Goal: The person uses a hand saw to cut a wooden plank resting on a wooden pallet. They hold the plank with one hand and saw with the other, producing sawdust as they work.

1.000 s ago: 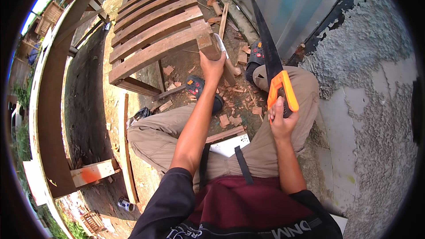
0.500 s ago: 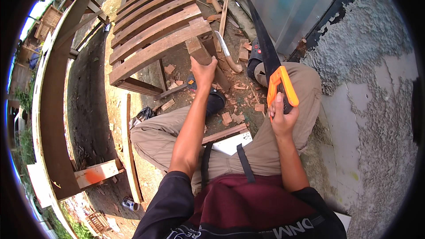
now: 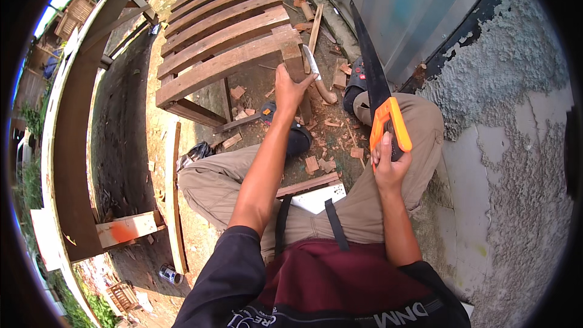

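Observation:
A slatted wooden bench [image 3: 228, 64] stands ahead of me, with an upright wooden post [image 3: 295, 61] at its near right corner. My left hand [image 3: 291, 90] lies against this post, thumb spread to the right and open; its other fingers are partly hidden. In my right hand [image 3: 390, 164] is a handsaw with an orange handle [image 3: 398, 123]. My fingers wrap the grip, and the dark blade [image 3: 371, 54] points up and away. Just right of the post rests a knife [image 3: 320, 78] with a curved wooden handle, on the ground.
Wood chips [image 3: 311, 164] and offcuts litter the ground between my feet. A corrugated metal panel [image 3: 388, 6] and a rough wall [image 3: 498, 73] close off the right. On the left stand a long wooden frame [image 3: 67, 164], a loose plank [image 3: 172, 200] and a can [image 3: 170, 274].
My left hand has shifted right and its thumb has spread; the wooden end it gripped now stands at the bench's corner. The saw stays raised in my right hand, nearly still.

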Available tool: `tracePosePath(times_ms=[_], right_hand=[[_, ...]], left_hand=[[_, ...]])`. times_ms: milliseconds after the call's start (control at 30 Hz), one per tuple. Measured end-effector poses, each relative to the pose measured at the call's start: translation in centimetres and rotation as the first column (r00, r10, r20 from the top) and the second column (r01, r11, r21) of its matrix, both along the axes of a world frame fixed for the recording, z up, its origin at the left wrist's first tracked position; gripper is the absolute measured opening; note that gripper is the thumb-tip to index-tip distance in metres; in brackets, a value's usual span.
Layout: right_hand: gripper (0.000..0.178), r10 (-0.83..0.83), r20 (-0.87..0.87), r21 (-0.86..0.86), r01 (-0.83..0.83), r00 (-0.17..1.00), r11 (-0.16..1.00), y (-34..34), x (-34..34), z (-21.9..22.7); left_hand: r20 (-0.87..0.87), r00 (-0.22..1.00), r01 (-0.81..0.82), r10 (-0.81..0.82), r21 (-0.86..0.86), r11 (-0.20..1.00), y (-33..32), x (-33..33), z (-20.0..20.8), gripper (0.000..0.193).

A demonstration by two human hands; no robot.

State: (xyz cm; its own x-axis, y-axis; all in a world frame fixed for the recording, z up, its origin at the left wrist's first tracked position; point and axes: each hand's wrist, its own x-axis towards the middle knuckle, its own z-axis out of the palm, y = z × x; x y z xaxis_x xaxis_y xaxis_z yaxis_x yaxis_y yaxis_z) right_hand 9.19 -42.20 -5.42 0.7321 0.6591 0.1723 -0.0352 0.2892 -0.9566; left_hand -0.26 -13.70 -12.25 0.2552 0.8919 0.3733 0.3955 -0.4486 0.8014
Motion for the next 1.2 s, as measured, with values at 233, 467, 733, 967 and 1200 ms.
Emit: tracePosePath(times_ms=[233,467,733,967,1200], right_hand=[[0.017,-0.014,-0.071,0.041,0.017,0.997,0.999,0.5,-1.1,1.0],[0.019,0.014,0.051,-0.034,-0.012,0.999,0.999,-0.6,-0.6,0.0],[0.020,0.012,-0.019,-0.031,-0.013,1.000,0.999,0.3,-1.7,0.4],[0.020,0.094,0.098,-0.035,-0.091,0.991,0.995,0.3,-3.4,-1.6],[0.016,0.096,0.167,-0.073,-0.085,0.981,0.994,1.2,-7.7,0.7]], left_hand=[[-0.283,0.959,-0.101,0.022,-0.269,0.958,0.5,0.3,1.6,0.055],[-0.152,0.983,-0.130,0.105,-0.166,0.978,-0.6,0.3,1.4,0.048],[-0.281,0.957,-0.147,0.069,-0.266,0.953,0.1,-0.4,1.9,0.061],[-0.025,0.999,-0.035,0.035,0.000,0.999,0.1,-3.5,6.1,0.073],[-0.006,0.982,0.180,-0.187,0.311,0.933,2.0,-4.0,7.0,0.042]])
